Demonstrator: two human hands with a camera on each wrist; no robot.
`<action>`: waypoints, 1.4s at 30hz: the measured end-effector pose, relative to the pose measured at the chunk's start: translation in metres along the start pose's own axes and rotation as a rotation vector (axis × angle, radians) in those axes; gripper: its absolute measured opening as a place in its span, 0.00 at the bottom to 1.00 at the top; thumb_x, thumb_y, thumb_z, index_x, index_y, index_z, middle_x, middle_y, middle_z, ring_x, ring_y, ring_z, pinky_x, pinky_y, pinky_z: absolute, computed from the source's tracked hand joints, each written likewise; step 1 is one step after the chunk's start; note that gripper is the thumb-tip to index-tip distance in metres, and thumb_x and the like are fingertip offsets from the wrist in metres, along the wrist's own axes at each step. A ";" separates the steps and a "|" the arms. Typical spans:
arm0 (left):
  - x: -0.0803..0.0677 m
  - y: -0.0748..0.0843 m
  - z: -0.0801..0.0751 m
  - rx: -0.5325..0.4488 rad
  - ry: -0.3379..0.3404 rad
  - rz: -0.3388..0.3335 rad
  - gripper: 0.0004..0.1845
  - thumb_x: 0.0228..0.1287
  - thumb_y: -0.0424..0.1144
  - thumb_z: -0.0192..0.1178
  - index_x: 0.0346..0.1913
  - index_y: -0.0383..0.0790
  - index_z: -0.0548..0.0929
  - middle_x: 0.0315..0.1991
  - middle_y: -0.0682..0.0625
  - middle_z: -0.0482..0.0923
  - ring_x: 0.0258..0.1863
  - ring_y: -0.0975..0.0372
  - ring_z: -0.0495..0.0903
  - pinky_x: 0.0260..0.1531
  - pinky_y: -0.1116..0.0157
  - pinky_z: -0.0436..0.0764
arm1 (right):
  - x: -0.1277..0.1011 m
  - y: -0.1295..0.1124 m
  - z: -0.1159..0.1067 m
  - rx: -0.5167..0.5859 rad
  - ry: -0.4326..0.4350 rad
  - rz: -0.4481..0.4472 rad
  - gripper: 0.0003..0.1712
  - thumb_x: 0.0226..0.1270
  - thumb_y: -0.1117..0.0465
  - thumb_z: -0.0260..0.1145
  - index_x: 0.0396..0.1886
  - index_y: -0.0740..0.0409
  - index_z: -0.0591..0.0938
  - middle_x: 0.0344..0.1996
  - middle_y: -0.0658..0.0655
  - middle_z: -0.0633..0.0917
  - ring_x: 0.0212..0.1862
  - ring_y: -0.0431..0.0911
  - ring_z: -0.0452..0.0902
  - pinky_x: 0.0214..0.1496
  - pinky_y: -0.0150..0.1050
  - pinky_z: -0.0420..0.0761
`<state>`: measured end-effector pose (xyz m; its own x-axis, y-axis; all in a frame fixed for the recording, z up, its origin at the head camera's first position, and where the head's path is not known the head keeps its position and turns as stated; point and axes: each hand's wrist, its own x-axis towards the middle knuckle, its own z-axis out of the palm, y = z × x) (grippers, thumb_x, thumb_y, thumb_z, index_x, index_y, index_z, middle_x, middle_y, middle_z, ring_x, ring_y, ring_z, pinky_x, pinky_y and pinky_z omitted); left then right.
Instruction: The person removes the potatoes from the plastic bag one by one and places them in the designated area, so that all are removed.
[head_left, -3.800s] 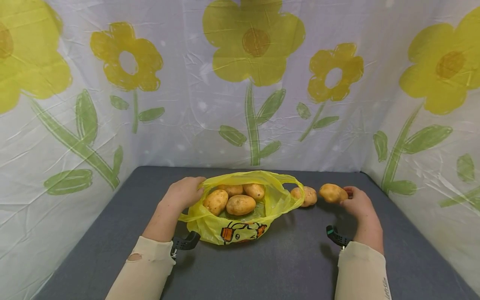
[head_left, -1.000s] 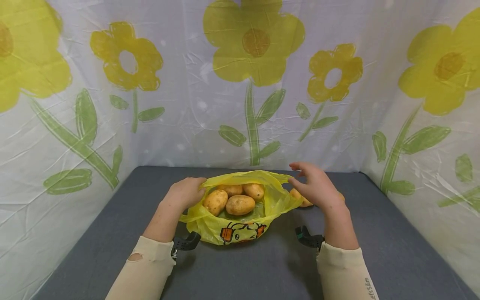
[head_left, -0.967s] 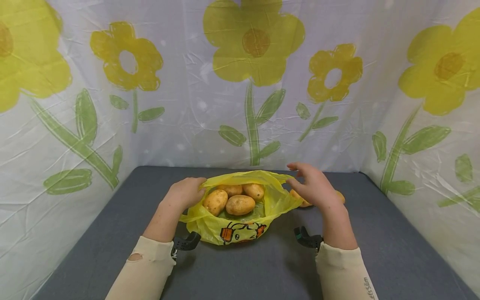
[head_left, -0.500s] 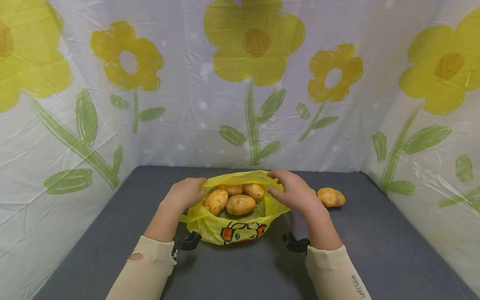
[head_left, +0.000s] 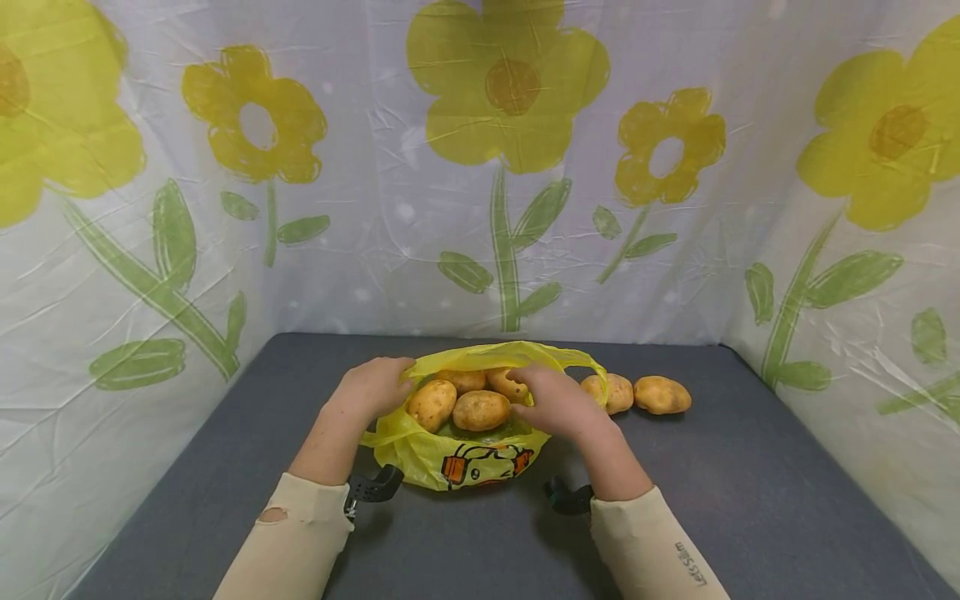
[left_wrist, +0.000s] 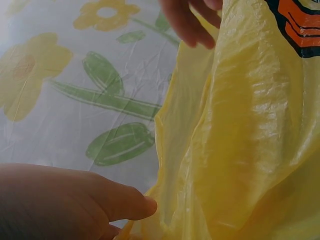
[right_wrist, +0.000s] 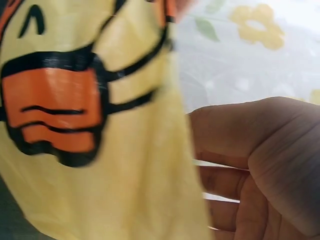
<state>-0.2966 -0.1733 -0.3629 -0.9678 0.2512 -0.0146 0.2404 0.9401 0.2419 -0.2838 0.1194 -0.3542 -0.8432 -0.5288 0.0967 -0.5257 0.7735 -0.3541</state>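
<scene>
A yellow plastic bag with a cartoon print lies with its mouth wide, several potatoes inside. My left hand pinches the bag's left rim between thumb and fingers; the left wrist view shows the thumb at the thin plastic edge. My right hand reaches over the bag's right side into the mouth, fingers spread and relaxed. Its fingertips overlap the rear right potato and lie right by the front one. In the right wrist view the bag's wall hides the fingertips.
Two more potatoes rest outside the bag on the right: one partly behind the bag's right handle, the other beside it. The dark grey table is enclosed by white cloth walls printed with yellow flowers.
The right hand has let go of the outer right potato, which stays on the table, and moved left over the handle into the bag's mouth. The left hand keeps its hold on the rim.
</scene>
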 end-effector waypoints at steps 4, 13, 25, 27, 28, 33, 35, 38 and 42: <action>0.001 0.000 0.001 0.002 0.001 0.000 0.26 0.80 0.40 0.53 0.75 0.35 0.70 0.70 0.36 0.72 0.68 0.40 0.70 0.64 0.41 0.71 | 0.006 0.001 0.011 -0.035 -0.018 -0.020 0.26 0.70 0.61 0.71 0.65 0.64 0.80 0.58 0.62 0.83 0.59 0.58 0.79 0.59 0.53 0.79; 0.001 0.001 0.002 -0.016 -0.005 -0.009 0.27 0.80 0.41 0.53 0.76 0.36 0.69 0.70 0.37 0.72 0.69 0.41 0.70 0.64 0.42 0.72 | 0.011 -0.004 0.026 -0.064 -0.058 0.012 0.38 0.69 0.58 0.73 0.75 0.61 0.71 0.67 0.64 0.77 0.65 0.60 0.75 0.63 0.55 0.76; 0.001 0.001 0.001 -0.016 -0.005 -0.006 0.27 0.80 0.41 0.53 0.76 0.36 0.70 0.70 0.37 0.72 0.68 0.41 0.71 0.63 0.42 0.72 | 0.014 -0.005 0.036 -0.119 -0.051 0.006 0.27 0.68 0.57 0.74 0.64 0.59 0.80 0.55 0.62 0.78 0.49 0.54 0.81 0.49 0.48 0.82; 0.001 0.001 0.001 -0.015 -0.006 -0.005 0.27 0.80 0.42 0.53 0.76 0.36 0.70 0.70 0.37 0.72 0.68 0.41 0.71 0.63 0.41 0.72 | 0.014 -0.005 0.036 -0.108 -0.044 0.012 0.23 0.67 0.58 0.75 0.58 0.56 0.81 0.51 0.59 0.79 0.44 0.51 0.81 0.46 0.46 0.82; 0.001 0.001 0.001 -0.016 -0.007 -0.007 0.27 0.80 0.42 0.53 0.76 0.36 0.70 0.70 0.37 0.72 0.69 0.41 0.71 0.64 0.41 0.72 | 0.014 -0.006 0.036 -0.101 -0.040 0.016 0.21 0.66 0.58 0.75 0.57 0.55 0.81 0.49 0.58 0.79 0.42 0.50 0.80 0.44 0.46 0.81; 0.001 0.002 0.001 -0.010 -0.008 -0.009 0.27 0.80 0.42 0.53 0.75 0.36 0.70 0.70 0.37 0.72 0.69 0.41 0.71 0.64 0.42 0.71 | 0.015 -0.006 0.037 -0.074 -0.048 0.031 0.19 0.66 0.57 0.76 0.52 0.53 0.80 0.41 0.52 0.80 0.38 0.46 0.78 0.41 0.44 0.80; 0.001 0.003 0.001 -0.009 -0.007 -0.010 0.27 0.80 0.42 0.54 0.75 0.36 0.70 0.70 0.37 0.72 0.69 0.41 0.71 0.65 0.42 0.71 | 0.015 -0.006 0.037 -0.068 -0.054 0.038 0.20 0.66 0.57 0.76 0.53 0.54 0.79 0.40 0.51 0.81 0.39 0.46 0.79 0.42 0.44 0.80; 0.000 0.003 0.001 -0.007 -0.006 -0.008 0.27 0.80 0.42 0.54 0.75 0.36 0.70 0.70 0.37 0.73 0.69 0.41 0.71 0.65 0.42 0.71 | 0.015 -0.006 0.038 -0.072 -0.053 0.043 0.23 0.66 0.56 0.76 0.56 0.56 0.79 0.44 0.53 0.83 0.43 0.48 0.81 0.45 0.46 0.81; 0.000 0.002 0.002 -0.011 -0.011 -0.008 0.27 0.80 0.43 0.54 0.75 0.36 0.70 0.70 0.37 0.72 0.69 0.41 0.71 0.65 0.41 0.71 | 0.016 -0.004 0.039 -0.097 -0.045 0.048 0.26 0.63 0.53 0.77 0.57 0.57 0.81 0.48 0.56 0.84 0.49 0.52 0.82 0.49 0.48 0.81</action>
<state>-0.2960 -0.1705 -0.3643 -0.9688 0.2462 -0.0275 0.2316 0.9395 0.2522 -0.2908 0.0945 -0.3873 -0.8629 -0.5039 0.0392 -0.4952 0.8273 -0.2652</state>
